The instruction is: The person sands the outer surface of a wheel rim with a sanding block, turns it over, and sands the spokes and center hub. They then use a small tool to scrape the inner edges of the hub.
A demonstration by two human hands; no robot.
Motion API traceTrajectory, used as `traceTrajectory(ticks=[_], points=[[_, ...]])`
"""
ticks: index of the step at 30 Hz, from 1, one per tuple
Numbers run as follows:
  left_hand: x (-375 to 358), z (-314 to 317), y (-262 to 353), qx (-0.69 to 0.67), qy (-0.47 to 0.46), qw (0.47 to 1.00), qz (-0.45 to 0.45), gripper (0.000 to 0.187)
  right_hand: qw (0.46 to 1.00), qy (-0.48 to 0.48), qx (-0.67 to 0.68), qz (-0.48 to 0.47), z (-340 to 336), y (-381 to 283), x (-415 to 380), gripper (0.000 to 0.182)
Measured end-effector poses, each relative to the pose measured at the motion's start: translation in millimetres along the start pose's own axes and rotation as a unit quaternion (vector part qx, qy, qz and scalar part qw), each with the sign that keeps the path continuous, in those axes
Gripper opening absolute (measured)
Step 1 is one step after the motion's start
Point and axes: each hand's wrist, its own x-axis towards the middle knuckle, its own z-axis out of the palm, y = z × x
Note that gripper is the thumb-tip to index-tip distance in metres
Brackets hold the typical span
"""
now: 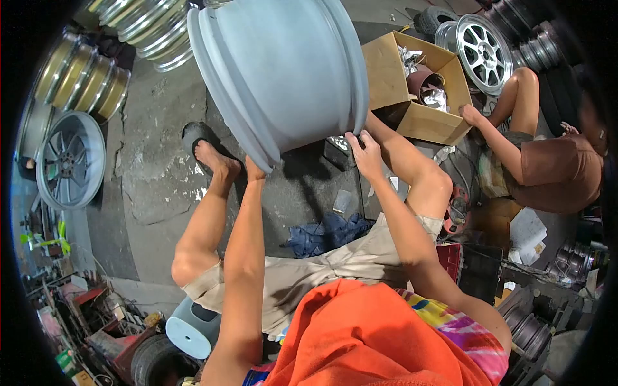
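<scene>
A large pale grey wheel rim (286, 74) fills the top centre, its barrel facing me and tilted slightly. At its lower left edge is my left hand (255, 168), its fingers mostly hidden behind the rim's lip. My right hand (367, 151) is at the lower right edge, fingers bent against the lip. Between my legs, below the rim, a dark blue cloth (328, 233) lies crumpled on the floor, with a small clear packet (342, 201) just above it.
A cardboard box (434, 122) with paper and abrasive rolls stands right of the rim. Beside it a co-worker (553, 161) sits low, one hand at the box. Gold rims (80, 77) and a grey spoked wheel (71, 161) stand at left; a silver wheel (484, 54) is upper right.
</scene>
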Motion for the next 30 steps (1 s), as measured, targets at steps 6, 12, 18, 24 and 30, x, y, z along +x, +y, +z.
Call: traceTrajectory(ticks=[6,12,18,24,30], points=[[-4,-3,31,-0.268,0.044,0.958,-0.094,0.036,0.999,-0.034,-0.02,-0.029,-14,-13,6,0.038],[-77,-34,117,-0.121,0.059,0.979,-0.153,0.021,0.993,-0.032,-0.102,-0.054,-65,-97,-21,0.05],[-139,-71,176,-0.077,-0.036,0.972,-0.22,0.02,0.996,-0.023,-0.025,-0.077,-110,-140,-49,0.046],[-143,-110,204,-0.019,-0.079,0.99,-0.115,0.029,0.972,0.046,-0.077,-0.218,-120,-158,-109,0.033],[-120,-84,291,0.103,0.156,0.978,0.095,0.056,0.888,0.055,-0.263,-0.373,-122,-169,-69,0.041]])
